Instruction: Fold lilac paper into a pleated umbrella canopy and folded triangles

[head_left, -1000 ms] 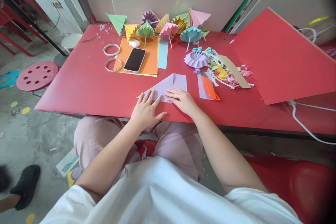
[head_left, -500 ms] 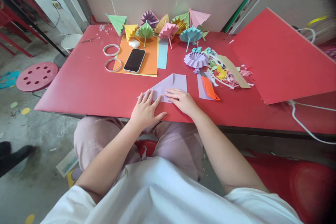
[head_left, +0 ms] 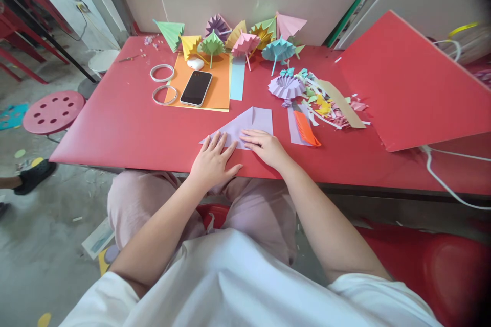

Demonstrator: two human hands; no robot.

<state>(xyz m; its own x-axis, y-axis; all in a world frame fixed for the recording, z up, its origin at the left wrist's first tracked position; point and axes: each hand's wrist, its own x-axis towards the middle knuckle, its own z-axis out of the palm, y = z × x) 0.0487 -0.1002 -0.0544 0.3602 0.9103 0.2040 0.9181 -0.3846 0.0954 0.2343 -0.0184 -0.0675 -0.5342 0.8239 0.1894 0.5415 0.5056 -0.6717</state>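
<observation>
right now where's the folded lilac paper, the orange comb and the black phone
folded lilac paper sheet point(head_left: 249, 123), head view, on the flat middle above the fingers
orange plastic comb point(head_left: 306, 130), head view, on the middle of its toothed body
black smartphone point(head_left: 196, 88), head view, on the centre of its dark screen

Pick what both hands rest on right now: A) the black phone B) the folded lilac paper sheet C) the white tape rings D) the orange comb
B. The left hand and the right hand lie flat, fingers spread, on the near edge of the folded lilac paper sheet; the black phone, the orange comb and the white tape rings lie apart, untouched.
</observation>
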